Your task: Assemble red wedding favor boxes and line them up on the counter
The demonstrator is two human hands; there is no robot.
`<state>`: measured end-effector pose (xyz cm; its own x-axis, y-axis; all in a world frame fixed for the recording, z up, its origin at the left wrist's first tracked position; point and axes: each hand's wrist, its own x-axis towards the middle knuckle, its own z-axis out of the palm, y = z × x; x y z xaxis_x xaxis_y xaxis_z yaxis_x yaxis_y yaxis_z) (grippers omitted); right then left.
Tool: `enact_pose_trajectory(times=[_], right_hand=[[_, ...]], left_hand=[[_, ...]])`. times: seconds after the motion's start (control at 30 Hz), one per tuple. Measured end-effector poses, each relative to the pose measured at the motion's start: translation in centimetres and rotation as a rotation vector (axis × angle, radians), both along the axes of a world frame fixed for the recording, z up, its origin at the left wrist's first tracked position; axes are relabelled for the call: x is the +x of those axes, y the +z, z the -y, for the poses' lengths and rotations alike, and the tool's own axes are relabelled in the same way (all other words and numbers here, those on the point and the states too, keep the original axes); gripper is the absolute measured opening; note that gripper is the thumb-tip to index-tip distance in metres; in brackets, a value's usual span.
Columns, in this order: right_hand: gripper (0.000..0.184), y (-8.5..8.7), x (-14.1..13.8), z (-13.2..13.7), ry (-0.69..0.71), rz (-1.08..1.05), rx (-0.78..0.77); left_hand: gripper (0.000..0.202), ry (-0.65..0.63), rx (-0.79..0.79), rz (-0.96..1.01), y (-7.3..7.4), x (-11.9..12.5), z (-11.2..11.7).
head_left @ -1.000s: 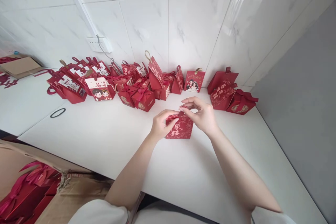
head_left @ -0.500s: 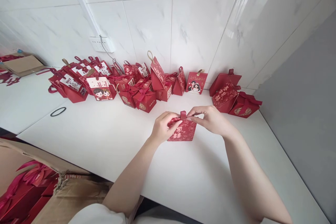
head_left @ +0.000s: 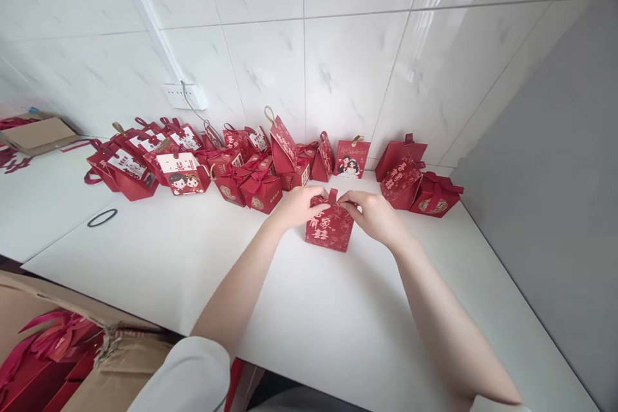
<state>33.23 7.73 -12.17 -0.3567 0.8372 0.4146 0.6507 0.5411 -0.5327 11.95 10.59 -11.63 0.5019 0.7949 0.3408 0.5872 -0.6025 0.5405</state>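
Observation:
A red gift box with pale printed characters and a red ribbon loop on top stands on the white table. My left hand pinches its upper left edge between thumb and fingers. On the other side of the loop, my right hand grips the upper right edge in a pinch. The back of the box is hidden from me. Just behind my hands stand a red box with a ribbon bow and a card-like red box with a printed couple.
Several red gift boxes line the wall on the left, with more on the right. A black ring lies on the table. An open cardboard box with red boxes stands at lower left. A grey panel bounds the right side.
The view has shifted slightly. The gift box has turned and tilted a little, showing more of its printed front. Both hands keep their pinch along its top edge.

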Motion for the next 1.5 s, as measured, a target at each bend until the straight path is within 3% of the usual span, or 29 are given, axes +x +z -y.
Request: enact_pose_trajectory(times=[0.13, 0.37, 0.5, 0.73, 0.97, 1.23, 1.37, 1.5], right_hand=[[0.018, -0.7, -0.2, -0.7, -0.011, -0.07, -0.008], [0.017, -0.7, -0.1, -0.9, 0.013, -0.132, -0.089], [0.01, -0.5, 0.0, -1.0, 0.046, -0.219, -0.056], [0.027, -0.3, 0.2, -1.0, 0.22, -0.185, -0.055], [0.042, -0.1, 1.2, -0.9, 0.312, -0.14, -0.102], [0.024, 1.2, 1.7, -0.4, 0.194, -0.295, -0.231], [0.015, 0.2, 1.2, -0.9, 0.105, -0.219, -0.189], [0.012, -0.8, 0.5, -1.3, -0.059, -0.128, -0.141]], left_hand=[[0.018, -0.058, -0.108, 0.067, 0.6, 0.2, -1.3], [0.027, -0.012, -0.15, 0.132, -1.0, 0.6, -2.0], [0.03, -0.013, -0.204, 0.174, -1.4, 0.6, -1.9], [0.027, -0.093, -0.276, 0.33, -1.5, 1.2, -1.5], [0.027, -0.088, -0.225, 0.288, -2.0, 1.4, -1.3], [0.03, -0.076, -0.325, 0.395, -2.6, 1.8, -1.4], [0.028, -0.055, -0.336, 0.404, -2.1, 2.3, -0.8], [0.037, 0.025, -0.225, 0.26, -1.2, 2.3, -0.1]])
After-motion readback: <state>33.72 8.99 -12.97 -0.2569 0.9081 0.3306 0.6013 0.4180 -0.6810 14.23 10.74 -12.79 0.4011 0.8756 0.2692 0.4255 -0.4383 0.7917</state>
